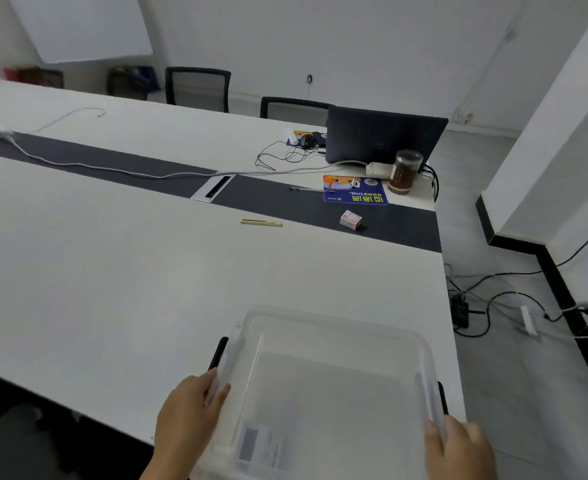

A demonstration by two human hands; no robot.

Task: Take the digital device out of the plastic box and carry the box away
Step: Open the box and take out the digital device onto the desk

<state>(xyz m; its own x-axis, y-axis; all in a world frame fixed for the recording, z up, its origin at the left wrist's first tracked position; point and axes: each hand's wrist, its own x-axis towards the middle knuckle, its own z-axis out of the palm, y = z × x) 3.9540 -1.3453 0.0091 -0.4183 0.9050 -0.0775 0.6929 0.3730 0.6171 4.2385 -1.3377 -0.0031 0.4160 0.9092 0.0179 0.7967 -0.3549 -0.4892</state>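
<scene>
A clear plastic box with black side handles sits at the near right corner of the white table. My left hand grips its left rim below the black handle. My right hand grips the right rim. Only a pale label or slip shows through the box's near wall or on its floor. I see no digital device inside the box or near it on the table.
On the far side lie a yellow pen, a small red-and-white carton, a blue leaflet, a jar, a dark laptop and cables. Floor with wires is to the right. Chairs stand behind.
</scene>
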